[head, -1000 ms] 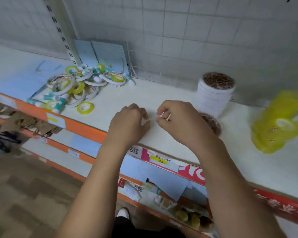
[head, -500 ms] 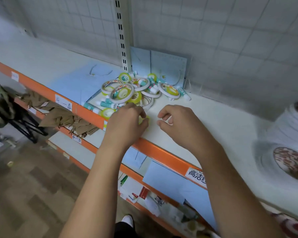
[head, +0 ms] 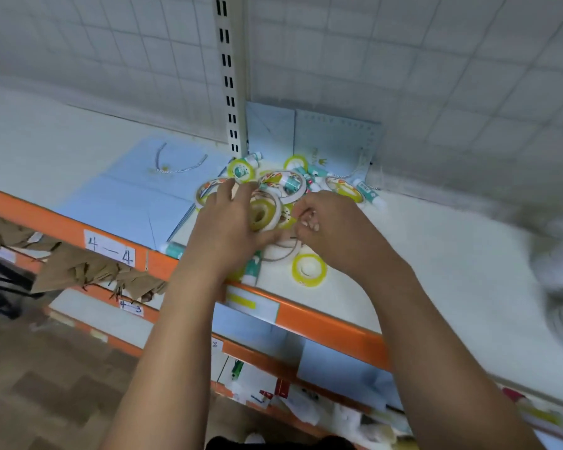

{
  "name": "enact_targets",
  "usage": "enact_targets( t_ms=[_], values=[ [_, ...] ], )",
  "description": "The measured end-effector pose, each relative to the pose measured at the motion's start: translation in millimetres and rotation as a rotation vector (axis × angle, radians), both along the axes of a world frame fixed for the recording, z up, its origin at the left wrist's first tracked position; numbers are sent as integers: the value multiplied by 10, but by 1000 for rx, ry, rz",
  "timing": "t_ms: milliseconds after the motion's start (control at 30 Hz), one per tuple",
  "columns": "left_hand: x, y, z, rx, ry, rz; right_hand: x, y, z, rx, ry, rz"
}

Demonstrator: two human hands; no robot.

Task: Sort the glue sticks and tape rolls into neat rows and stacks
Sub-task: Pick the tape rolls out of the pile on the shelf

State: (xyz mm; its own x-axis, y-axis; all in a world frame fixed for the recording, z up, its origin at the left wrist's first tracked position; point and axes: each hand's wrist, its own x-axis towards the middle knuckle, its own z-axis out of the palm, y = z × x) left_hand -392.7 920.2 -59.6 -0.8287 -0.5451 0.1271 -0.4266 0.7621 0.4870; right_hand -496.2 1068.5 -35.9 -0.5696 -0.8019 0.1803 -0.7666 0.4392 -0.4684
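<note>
In the head view, the left hand (head: 231,222) clasps a large white tape roll (head: 275,207) atop the pile (head: 286,185) of tape rolls and glue sticks on the shelf (head: 436,261), hiding much of it. The right hand (head: 335,232) curls its fingers just beside it, and I cannot tell whether they pinch anything. A yellow tape roll (head: 308,269) lies apart near the front edge, and the shelf's far right is smeared by blur.

Wall (head: 436,76) ahead of me: white square-grid panelling, even diffuse light. 1 slotted metal upright (head: 228,76) at rear. Shelf deck (head: 436,254) white; front rail (head: 322,323) orange, label (head: 109,248) reads 4—4. Lower rail (head: 260,357) below me orange. Floor (head: 46,384) brown wood-pattern.
</note>
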Motion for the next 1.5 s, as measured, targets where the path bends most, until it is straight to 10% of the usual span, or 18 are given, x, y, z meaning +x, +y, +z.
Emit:
enact_targets(
  t_ms=[733,1500],
  values=[
    [-81,-673,131,185,-46,-170,-827,-938,68,530,30,255],
    [-636,609,197,58,1,-507,-440,1275,115,267,0,-396]
  ],
)
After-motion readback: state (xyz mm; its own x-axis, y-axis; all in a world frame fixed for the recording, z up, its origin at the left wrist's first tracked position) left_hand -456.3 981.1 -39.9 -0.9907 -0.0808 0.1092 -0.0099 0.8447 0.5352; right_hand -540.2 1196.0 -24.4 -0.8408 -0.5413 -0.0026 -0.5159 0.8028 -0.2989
